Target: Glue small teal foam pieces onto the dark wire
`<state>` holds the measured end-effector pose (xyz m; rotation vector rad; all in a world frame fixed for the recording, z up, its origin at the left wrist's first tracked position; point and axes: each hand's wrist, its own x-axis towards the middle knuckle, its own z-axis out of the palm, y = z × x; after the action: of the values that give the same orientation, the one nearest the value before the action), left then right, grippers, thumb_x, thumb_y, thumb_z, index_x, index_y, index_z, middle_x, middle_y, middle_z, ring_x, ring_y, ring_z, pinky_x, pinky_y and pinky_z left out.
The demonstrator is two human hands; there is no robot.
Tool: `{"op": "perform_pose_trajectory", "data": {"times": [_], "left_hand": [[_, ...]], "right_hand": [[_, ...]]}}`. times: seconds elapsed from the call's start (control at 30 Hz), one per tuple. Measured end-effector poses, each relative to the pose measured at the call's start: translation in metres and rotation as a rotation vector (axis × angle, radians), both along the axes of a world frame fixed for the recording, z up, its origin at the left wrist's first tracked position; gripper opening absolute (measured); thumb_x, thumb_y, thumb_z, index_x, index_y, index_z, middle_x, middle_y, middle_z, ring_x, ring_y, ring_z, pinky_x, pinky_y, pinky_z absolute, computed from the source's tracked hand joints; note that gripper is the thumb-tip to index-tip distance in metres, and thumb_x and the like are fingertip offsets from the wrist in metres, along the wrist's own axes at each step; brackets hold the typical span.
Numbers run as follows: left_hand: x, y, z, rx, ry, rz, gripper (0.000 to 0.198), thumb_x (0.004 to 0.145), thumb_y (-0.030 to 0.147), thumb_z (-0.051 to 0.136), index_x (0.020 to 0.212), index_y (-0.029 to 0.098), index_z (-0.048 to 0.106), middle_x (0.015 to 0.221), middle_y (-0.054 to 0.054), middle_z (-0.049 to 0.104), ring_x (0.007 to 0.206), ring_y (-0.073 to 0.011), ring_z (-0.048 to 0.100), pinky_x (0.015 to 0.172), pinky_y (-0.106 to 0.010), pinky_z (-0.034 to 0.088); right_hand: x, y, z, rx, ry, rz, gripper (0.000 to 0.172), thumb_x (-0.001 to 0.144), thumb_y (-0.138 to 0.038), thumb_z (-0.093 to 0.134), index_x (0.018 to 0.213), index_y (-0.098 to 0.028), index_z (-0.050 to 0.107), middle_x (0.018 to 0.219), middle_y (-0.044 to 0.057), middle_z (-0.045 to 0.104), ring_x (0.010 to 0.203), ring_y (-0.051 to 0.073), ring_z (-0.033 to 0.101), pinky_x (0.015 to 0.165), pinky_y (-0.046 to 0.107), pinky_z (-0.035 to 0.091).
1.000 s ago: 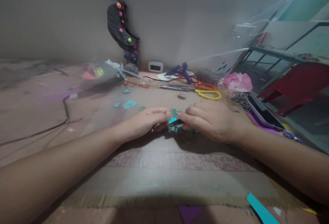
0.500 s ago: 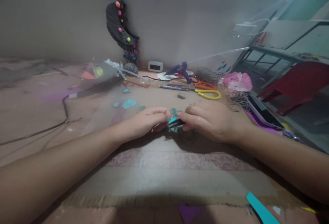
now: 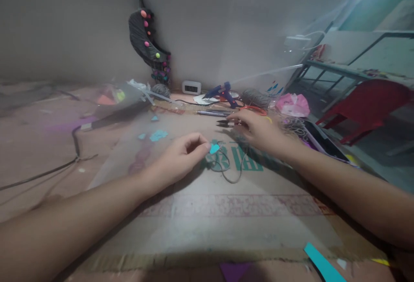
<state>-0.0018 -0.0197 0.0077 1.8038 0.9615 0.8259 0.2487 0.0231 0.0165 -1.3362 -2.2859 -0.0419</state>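
Observation:
My left hand (image 3: 179, 159) pinches the edge of a small turquoise cut-out piece (image 3: 214, 148) above the board's middle. A grey cord (image 3: 233, 182) lies in loops just right of that piece; whether it is joined to the piece I cannot tell. In my right hand (image 3: 260, 129) is a pair of black thread snips (image 3: 223, 123), points toward the left, held near the scissors (image 3: 250, 109) at the back of the board. The right hand partly hides the scissors' orange and yellow handles. More turquoise cut-outs (image 3: 158, 135) lie left of my left hand.
Under my hands lies a plastic-covered cardboard board (image 3: 194, 230) with printed patterns. Behind it stand a blue glue gun (image 3: 223, 91), a white digital clock (image 3: 191, 87) and grey yarn (image 3: 255, 98). A phone (image 3: 326, 142) lies right. A black crescent ornament (image 3: 140, 36) hangs on the wall.
My right hand has moved up and away from the turquoise piece, carrying the snips toward the back. The grey cord loops now show. My left hand still pinches the piece.

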Motion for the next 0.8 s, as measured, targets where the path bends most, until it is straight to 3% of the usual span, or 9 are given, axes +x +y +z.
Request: {"op": "perform_pose_trajectory", "data": {"times": [0.07,0.17,0.27,0.33,0.47,0.63,0.8], "left_hand": [[0.000,-0.001,0.000,0.048,0.020,0.027,0.026,0.089,0.038,0.052,0.072,0.018,0.054,0.066,0.003,0.050,0.062,-0.0116,0.045,0.058,-0.025,0.035],[-0.002,-0.001,-0.001,0.080,0.024,0.072,0.027,0.092,0.040,0.050,0.075,0.019,0.055,0.068,0.003,0.054,0.065,-0.0124,0.049,0.061,-0.025,0.039],[-0.004,-0.001,-0.002,0.106,0.039,0.113,0.027,0.093,0.041,0.048,0.078,0.019,0.055,0.069,0.002,0.058,0.067,-0.0138,0.053,0.063,-0.025,0.041],[-0.004,-0.002,-0.002,0.129,0.052,0.134,0.027,0.094,0.041,0.046,0.080,0.020,0.056,0.071,0.002,0.059,0.068,-0.0147,0.054,0.063,-0.026,0.041],[-0.002,-0.006,0.001,0.205,0.080,0.147,0.026,0.094,0.039,0.047,0.079,0.019,0.056,0.075,0.001,0.061,0.070,-0.0146,0.055,0.066,-0.026,0.041],[0.001,-0.009,0.004,0.276,0.152,0.154,0.024,0.093,0.035,0.047,0.078,0.019,0.055,0.073,0.002,0.060,0.069,-0.0144,0.055,0.065,-0.026,0.040],[0.002,-0.009,0.003,0.288,0.195,0.127,0.022,0.092,0.034,0.049,0.080,0.019,0.058,0.075,0.000,0.063,0.070,-0.0146,0.056,0.065,-0.026,0.040]], "right_hand": [[-0.001,-0.002,0.002,0.021,0.014,0.004,0.025,0.089,-0.025,0.057,0.111,-0.018,0.065,0.111,0.011,0.067,0.102,0.026,0.062,0.087,0.040,0.048],[-0.011,-0.016,0.016,0.034,0.127,0.050,0.022,0.091,-0.031,0.054,0.084,-0.017,0.070,0.092,0.009,0.070,0.090,0.022,0.063,0.083,0.036,0.046],[-0.028,-0.038,0.029,-0.265,0.269,0.039,0.042,0.094,-0.044,0.049,0.067,-0.017,0.070,0.069,0.004,0.068,0.068,0.017,0.062,0.067,0.030,0.044],[-0.040,-0.049,0.029,-0.416,0.334,0.069,0.035,0.090,-0.045,0.055,0.075,-0.018,0.073,0.068,0.003,0.068,0.066,0.016,0.061,0.061,0.028,0.043],[-0.057,-0.056,0.015,-0.547,0.484,0.097,0.020,0.084,-0.035,0.062,0.081,-0.018,0.071,0.076,0.002,0.069,0.069,0.014,0.061,0.061,0.025,0.044],[-0.060,-0.054,0.001,-0.700,0.721,0.072,0.029,0.078,-0.044,0.069,0.075,-0.016,0.063,0.064,-0.002,0.057,0.057,0.010,0.051,0.052,0.023,0.038],[-0.060,-0.057,0.003,-0.690,0.721,0.054,0.029,0.078,-0.044,0.068,0.071,-0.016,0.060,0.063,-0.004,0.054,0.054,0.008,0.046,0.051,0.023,0.037]]}}
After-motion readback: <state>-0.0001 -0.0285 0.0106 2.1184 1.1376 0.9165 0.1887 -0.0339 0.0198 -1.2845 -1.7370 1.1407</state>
